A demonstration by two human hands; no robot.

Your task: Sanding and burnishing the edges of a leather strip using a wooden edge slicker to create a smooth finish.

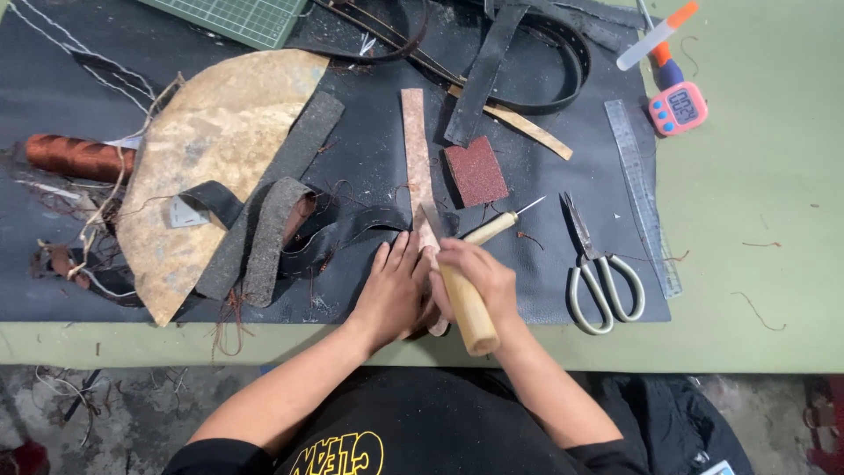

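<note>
One screen shows: a small pink digital timer [678, 107] lies on the green counter [765, 202] near its far right part, just off the right edge of the black leather mat [563, 264]. Its body is a rounded square, tilted, with a pale grey rectangular display set in the upper part and blue buttons below it. An orange-and-blue handled tool touches its far side. No packages, labels or signs show.
</note>
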